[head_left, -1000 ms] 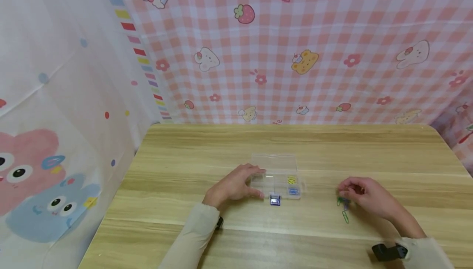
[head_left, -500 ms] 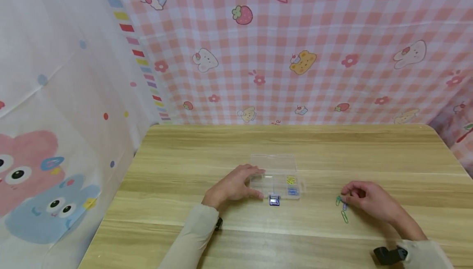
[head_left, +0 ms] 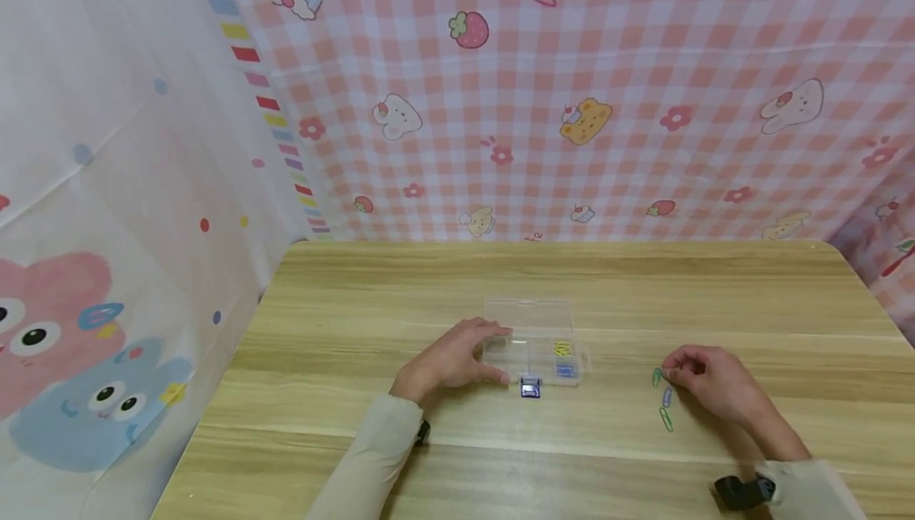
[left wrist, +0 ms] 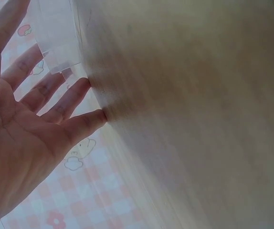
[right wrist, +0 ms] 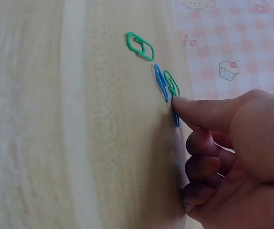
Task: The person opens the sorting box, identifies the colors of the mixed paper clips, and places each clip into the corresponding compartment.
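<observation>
My left hand [head_left: 457,353] holds the left end of a clear plastic box [head_left: 509,357], thumb at the front edge and fingers at the back. In the left wrist view, its fingertips [left wrist: 101,116] rest on the tabletop beside the box. The box's lid [head_left: 529,315] lies back, and yellow clips [head_left: 563,348] and blue clips [head_left: 565,371] fill two right compartments. My right hand [right wrist: 223,143] pinches a blue paper clip [right wrist: 177,119] at the table, partly hidden behind the thumb. Right beside it lie a green paper clip [right wrist: 171,82], another blue one [right wrist: 160,82] and a farther green one [right wrist: 140,46].
A blue latch [head_left: 530,388] sticks out from the box's front edge. The wooden table [head_left: 357,290] reaches back to a pink checked cloth [head_left: 443,163], and a white patterned cloth [head_left: 164,186] hangs at the left. Each wrist wears a black camera [head_left: 745,493].
My right hand has shifted slightly at the paper clips, drawing back so that more of the green and blue ones shows. The left hand and the box have stayed in place.
</observation>
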A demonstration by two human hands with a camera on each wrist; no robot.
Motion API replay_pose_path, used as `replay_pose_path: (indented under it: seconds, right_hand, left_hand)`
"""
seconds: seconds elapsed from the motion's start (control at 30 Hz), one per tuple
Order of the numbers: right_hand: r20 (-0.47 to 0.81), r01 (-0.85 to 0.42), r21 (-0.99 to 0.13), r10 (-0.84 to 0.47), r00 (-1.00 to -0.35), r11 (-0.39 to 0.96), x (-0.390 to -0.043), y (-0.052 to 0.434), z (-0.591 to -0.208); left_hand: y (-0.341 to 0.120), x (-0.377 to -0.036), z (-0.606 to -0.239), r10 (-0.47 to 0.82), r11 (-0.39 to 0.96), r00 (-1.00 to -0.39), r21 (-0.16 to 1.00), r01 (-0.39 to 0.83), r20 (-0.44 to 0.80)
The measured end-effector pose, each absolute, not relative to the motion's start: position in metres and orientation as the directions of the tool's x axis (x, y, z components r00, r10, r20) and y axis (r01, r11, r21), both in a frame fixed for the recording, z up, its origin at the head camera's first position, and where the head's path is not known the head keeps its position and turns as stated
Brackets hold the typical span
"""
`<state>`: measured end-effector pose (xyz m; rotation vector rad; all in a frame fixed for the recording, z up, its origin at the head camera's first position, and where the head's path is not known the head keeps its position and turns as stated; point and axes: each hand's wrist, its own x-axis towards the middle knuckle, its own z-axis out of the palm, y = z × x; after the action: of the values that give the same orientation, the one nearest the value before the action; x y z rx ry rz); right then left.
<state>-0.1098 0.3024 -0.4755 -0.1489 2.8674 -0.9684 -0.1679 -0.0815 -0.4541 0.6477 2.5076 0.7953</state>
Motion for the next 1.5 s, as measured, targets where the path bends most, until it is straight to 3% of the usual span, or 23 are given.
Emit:
replay_pose_path:
  seconds: [0.43, 1.5]
  right_hand:
    - [-0.177, 0.004, -0.619, -0.135, -0.975, 0.786, -0.112, 0.299, -0.475]
    - [-0.071, -0.05, -0.654, -0.128, -0.989, 0.754, -0.113, 0.298, -0.459]
  left_hand:
    - [-0.082, -0.167, -0.454, 0.55, 0.723, -0.796, 0.62, 0.305, -0.251]
    - [-0.082, -0.167, -0.452, 0.545, 0.729, -0.799, 0.616, 0.299, -0.256]
